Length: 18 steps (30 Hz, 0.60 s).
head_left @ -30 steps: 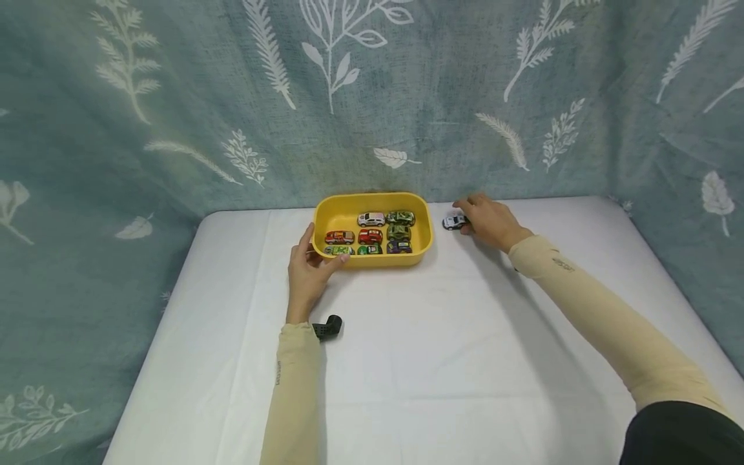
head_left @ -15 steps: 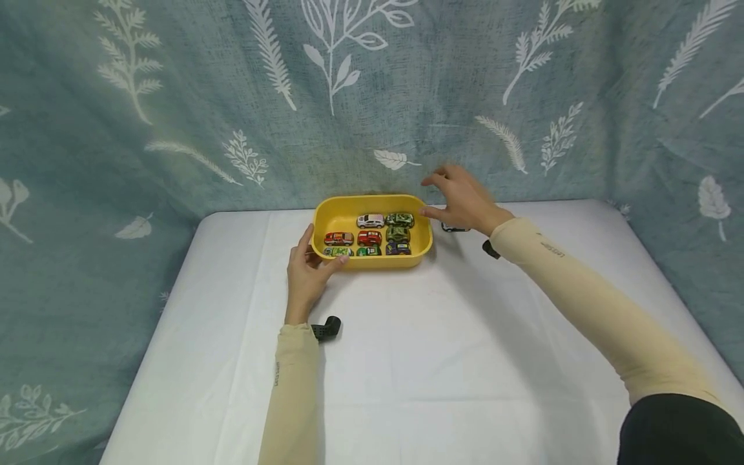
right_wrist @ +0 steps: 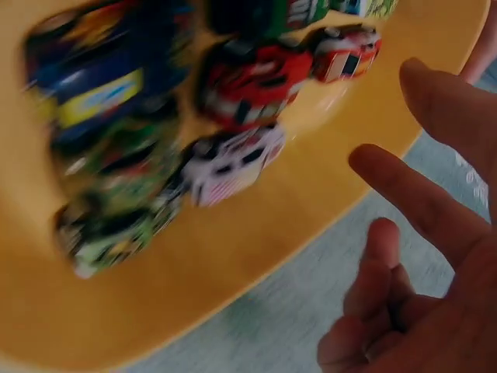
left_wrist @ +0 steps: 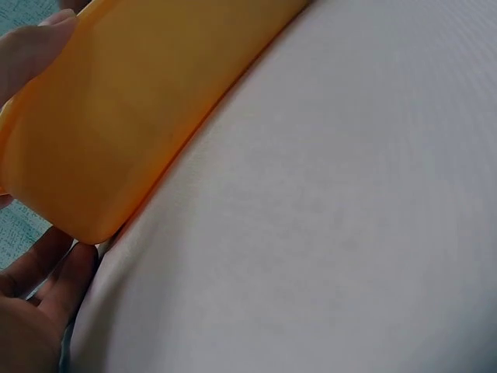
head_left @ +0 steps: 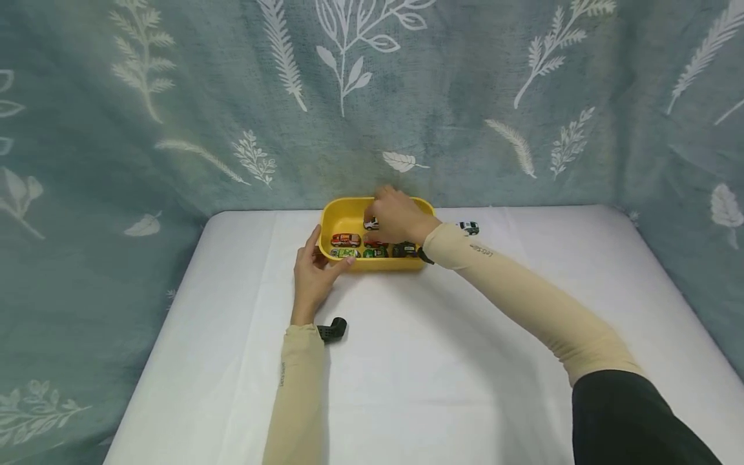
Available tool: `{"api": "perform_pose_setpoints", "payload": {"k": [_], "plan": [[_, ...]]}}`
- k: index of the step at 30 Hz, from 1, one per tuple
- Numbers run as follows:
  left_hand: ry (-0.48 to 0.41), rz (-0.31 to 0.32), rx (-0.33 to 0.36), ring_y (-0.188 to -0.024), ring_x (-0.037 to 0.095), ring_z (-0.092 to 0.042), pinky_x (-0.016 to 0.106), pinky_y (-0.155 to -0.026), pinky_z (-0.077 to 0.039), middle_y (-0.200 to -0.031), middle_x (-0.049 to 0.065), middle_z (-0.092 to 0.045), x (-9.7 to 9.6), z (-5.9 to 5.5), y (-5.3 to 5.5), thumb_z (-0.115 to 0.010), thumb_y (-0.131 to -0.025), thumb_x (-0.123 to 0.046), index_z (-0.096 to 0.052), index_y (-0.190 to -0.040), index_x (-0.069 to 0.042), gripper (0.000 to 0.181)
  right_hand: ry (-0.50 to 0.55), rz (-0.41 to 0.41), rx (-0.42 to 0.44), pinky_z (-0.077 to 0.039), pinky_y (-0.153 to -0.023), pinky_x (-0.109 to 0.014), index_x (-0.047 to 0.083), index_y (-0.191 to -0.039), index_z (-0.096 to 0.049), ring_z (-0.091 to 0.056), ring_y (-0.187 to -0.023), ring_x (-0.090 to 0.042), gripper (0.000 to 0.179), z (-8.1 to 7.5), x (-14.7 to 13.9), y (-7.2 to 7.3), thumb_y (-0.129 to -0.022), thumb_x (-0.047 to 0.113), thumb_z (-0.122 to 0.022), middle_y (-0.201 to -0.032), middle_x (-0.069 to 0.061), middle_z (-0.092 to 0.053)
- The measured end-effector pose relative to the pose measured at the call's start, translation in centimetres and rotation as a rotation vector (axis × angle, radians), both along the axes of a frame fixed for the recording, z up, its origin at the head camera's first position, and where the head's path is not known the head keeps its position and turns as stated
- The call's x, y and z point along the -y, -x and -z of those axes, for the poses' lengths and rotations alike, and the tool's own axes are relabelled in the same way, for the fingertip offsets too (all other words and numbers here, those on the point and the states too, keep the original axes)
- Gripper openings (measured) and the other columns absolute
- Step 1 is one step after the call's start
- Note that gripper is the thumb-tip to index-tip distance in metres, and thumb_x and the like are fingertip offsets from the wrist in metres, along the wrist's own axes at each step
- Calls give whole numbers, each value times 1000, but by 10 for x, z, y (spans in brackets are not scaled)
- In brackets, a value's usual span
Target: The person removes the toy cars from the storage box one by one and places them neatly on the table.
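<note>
A yellow tray (head_left: pixel 378 265) holding several toy cars stands at the table's far edge. My left hand (head_left: pixel 312 281) grips its left front corner, thumb over the front rim and fingers round the end. My right hand (head_left: pixel 398 216) hovers over the tray and hides some of the cars. In the right wrist view its thumb and forefinger stand apart with nothing between them, near a white toy car (right_wrist: pixel 233 163) and an orange-red toy car (right_wrist: pixel 345 56). A red toy car (right_wrist: pixel 252 81) and a blue toy car (right_wrist: pixel 101 101) lie farther in.
A white-and-black toy car (head_left: pixel 468 228) sits on the table outside the tray, to its right. White cloth covers the table (head_left: pixel 418 361). A patterned green curtain (head_left: pixel 465 97) hangs right behind the table's far edge.
My right hand has left the white-and-black toy car on the table and moved left over the tray. The left hand keeps its grip; the view has shifted slightly.
</note>
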<state>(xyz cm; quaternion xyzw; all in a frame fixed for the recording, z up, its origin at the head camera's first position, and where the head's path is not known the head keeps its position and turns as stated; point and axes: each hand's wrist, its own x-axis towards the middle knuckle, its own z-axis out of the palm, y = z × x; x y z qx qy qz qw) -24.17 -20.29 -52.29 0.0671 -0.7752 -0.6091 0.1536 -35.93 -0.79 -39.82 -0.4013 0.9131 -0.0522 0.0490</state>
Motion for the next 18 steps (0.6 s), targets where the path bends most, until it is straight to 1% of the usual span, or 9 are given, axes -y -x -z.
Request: {"api": "perform_pose_setpoints", "payload": {"k": [3,7,11,18], "plan": [[-21,13,3,-112,27,-62,42,-110,-53,-127,21,-50,-1,1,-1,-96,-80,-27,-40,-165,-27,102,-44,-15,27,-49,-104,-50,11,-123,-80,-55,-118,-35,41,6,14,-1,-97,43,-78,-125,-15,-66],[-31,21,3,-112,26,-62,42,-110,-53,-128,21,-50,-2,0,-1,-96,-80,-27,-40,-165,-28,102,-89,-5,14,-47,-108,-50,11,-121,-81,-55,-122,-35,40,10,28,2,-96,42,-79,-128,-15,-66],[-17,18,-3,-111,27,-63,43,-108,-54,-128,21,-51,-1,-2,1,-96,-79,-27,-40,-165,-28,103,-115,-10,2,-48,-110,-50,10,-120,-81,-55,-125,-36,39,12,40,7,-95,40,-81,-131,-17,-65],[15,11,4,-111,26,-63,41,-109,-54,-125,18,-52,5,-2,2,-96,-80,-31,-40,-165,-27,102,-157,-25,19,-49,-109,-49,10,-120,-81,-56,-125,-36,39,19,58,13,-94,39,-82,-130,-18,-65]]}}
